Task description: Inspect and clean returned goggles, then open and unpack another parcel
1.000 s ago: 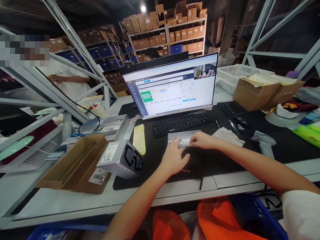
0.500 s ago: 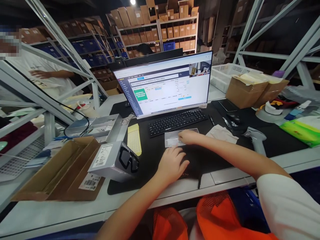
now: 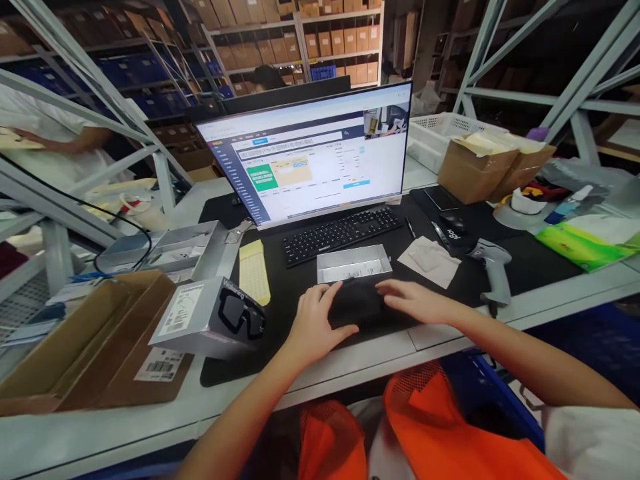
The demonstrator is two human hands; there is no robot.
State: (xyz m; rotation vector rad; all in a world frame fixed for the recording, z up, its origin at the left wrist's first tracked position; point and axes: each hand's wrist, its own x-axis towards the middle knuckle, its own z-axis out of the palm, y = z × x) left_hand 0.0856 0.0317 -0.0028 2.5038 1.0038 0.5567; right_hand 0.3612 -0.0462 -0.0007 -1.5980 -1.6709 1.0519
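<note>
A black soft pouch (image 3: 357, 303) lies on the black desk mat (image 3: 280, 300), just in front of an open silver tray-like box (image 3: 354, 263). My left hand (image 3: 315, 321) curls round the pouch's left end. From the right, my right hand (image 3: 415, 300) has its fingers over the pouch's other end. Both hands hold the pouch between them, low on the mat. Behind the tray are a black keyboard (image 3: 340, 233) and a lit monitor (image 3: 310, 153).
A silver box printed with sunglasses (image 3: 210, 317) leans on an open cardboard box (image 3: 90, 340) at the left. A yellow envelope (image 3: 253, 270), a white cloth (image 3: 430, 257), a barcode scanner (image 3: 493, 267) and a mouse (image 3: 453, 222) lie about. Another person (image 3: 60, 143) stands at the far left.
Both hands have come back from the silver tray towards the desk's front edge, and now hold a black pouch between them. The view has tipped down and shifted.
</note>
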